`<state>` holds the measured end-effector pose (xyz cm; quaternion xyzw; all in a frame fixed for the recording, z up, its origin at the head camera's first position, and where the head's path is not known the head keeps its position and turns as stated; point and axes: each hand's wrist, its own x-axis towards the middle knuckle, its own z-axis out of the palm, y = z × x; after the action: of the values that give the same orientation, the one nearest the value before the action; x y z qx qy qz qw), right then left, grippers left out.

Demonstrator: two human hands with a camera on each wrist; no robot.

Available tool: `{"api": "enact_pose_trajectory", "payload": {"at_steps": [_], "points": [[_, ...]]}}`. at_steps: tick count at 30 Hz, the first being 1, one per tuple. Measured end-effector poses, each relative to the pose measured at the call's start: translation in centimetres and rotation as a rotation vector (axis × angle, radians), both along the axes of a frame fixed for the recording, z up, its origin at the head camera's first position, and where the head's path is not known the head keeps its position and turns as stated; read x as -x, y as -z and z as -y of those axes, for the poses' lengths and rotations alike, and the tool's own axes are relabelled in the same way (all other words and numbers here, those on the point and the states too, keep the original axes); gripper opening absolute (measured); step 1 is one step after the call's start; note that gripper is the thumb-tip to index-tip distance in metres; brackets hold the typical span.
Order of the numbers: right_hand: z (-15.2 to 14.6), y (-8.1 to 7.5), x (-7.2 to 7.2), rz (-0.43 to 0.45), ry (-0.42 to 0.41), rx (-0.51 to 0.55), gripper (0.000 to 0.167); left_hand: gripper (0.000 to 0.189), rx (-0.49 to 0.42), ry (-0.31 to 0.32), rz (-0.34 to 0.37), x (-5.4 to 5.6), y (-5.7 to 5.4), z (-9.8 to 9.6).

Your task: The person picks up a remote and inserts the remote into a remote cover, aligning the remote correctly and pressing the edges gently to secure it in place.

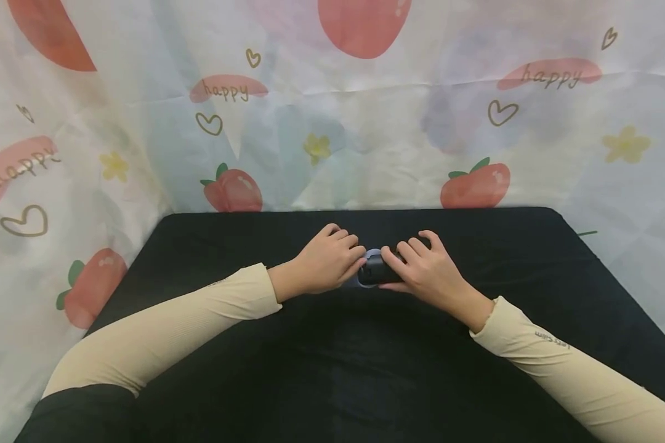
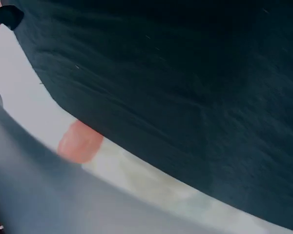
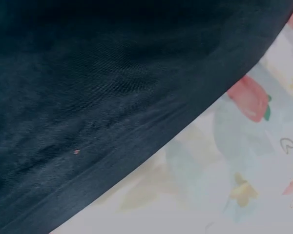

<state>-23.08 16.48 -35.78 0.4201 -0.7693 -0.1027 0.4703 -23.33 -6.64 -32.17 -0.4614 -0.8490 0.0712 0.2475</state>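
Observation:
In the head view, a dark, smooth object (image 1: 378, 271) with a pale lavender-blue ring (image 1: 372, 253) at its left end is between the two hands, over the black-covered table. My right hand (image 1: 428, 269) grips its dark body from the right, the thumb along the near side and the fingers over the top. From the left, my left hand (image 1: 332, 261) has curled fingers and pinches the ringed end with thumb and fingertips. Hands cover much of the object, and its exact kind cannot be told. Neither wrist view shows the hands or the object.
Black cloth (image 1: 321, 369) covers the table, its far edge in front of a white curtain (image 1: 377, 135) printed with fruit, hearts and "happy". Both wrist views look across this cloth to the curtain. A tiny pale speck (image 3: 76, 152) lies on the cloth in the right wrist view.

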Motion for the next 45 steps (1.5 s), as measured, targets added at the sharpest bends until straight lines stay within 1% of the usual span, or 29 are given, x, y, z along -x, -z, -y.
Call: {"api": "enact_pose_trajectory", "payload": {"at_steps": [3,6,10,11,14,16,17,19,21,22,23,25,26,28,30,34,36,39,42,45], "points": [[0.2,-0.2,0.0,0.024,-0.024,0.006,0.069,0.024,-0.016,-0.001,-0.024,-0.2,0.0,-0.4],[0.4,-0.6,0.1,0.064,-0.094,0.017,0.07,0.024,-0.04,0.018,-0.039,-0.3,-0.2,-0.7],[0.7,-1.1,0.2,0.09,-0.175,0.008,0.07,0.025,-0.053,0.021,0.002,-0.4,-0.8,-1.1],[0.8,-1.1,0.3,0.086,-0.181,0.002,0.07,0.025,-0.05,0.015,0.019,-0.5,-1.0,-1.1],[0.9,-1.3,0.3,0.076,-0.161,-0.027,0.069,0.026,-0.032,-0.004,0.061,-0.4,-1.2,-1.2],[0.9,-1.4,0.3,0.086,-0.134,-0.039,0.069,0.027,-0.008,-0.026,0.053,-0.3,-1.3,-1.2],[0.9,-1.5,0.3,0.096,-0.117,-0.043,0.069,0.027,0.002,-0.038,0.032,-0.3,-1.4,-1.2],[0.8,-1.7,0.2,0.131,-0.075,-0.047,0.067,0.023,0.003,-0.041,-0.055,-0.1,-1.4,-1.1],[0.6,-1.8,0.2,0.18,-0.037,-0.039,0.065,0.019,-0.027,-0.004,-0.17,0.0,-1.3,-0.9],[0.4,-1.9,0.1,0.207,-0.019,-0.033,0.063,0.019,-0.046,0.034,-0.23,0.0,-1.1,-0.7],[0.1,-1.8,0.1,0.236,-0.005,-0.02,0.062,0.019,-0.062,0.085,-0.288,0.1,-0.8,-0.4],[-0.5,-1.7,0.1,0.293,0.014,0.019,0.061,0.016,-0.081,0.197,-0.379,0.1,-0.2,0.0],[-0.7,-1.7,0.1,0.318,0.017,0.042,0.062,0.015,-0.078,0.239,-0.406,0.1,0.1,0.2],[-1.0,-1.6,0.0,0.356,0.016,0.079,0.068,0.01,-0.066,0.294,-0.429,0.0,0.8,0.4],[-1.0,-1.6,-0.1,0.378,0.01,0.099,0.073,0.008,-0.069,0.306,-0.413,-0.1,1.2,0.4],[-0.8,-1.7,-0.5,0.388,0.003,0.092,0.075,0.01,-0.112,0.287,-0.324,-0.3,1.7,0.0],[-0.6,-1.7,-0.6,0.391,0.004,0.089,0.072,0.011,-0.129,0.281,-0.276,-0.3,1.9,-0.1],[-0.3,-1.7,-0.9,0.394,0.013,0.091,0.062,0.012,-0.152,0.266,-0.227,-0.4,2.1,-0.1],[0.0,-1.7,-1.1,0.374,0.022,0.084,0.061,0.012,-0.203,0.249,-0.184,-0.5,2.4,-0.1],[0.3,-1.5,-1.4,0.324,0.037,0.068,0.064,0.013,-0.268,0.24,-0.149,-0.8,2.5,-0.1]]}}
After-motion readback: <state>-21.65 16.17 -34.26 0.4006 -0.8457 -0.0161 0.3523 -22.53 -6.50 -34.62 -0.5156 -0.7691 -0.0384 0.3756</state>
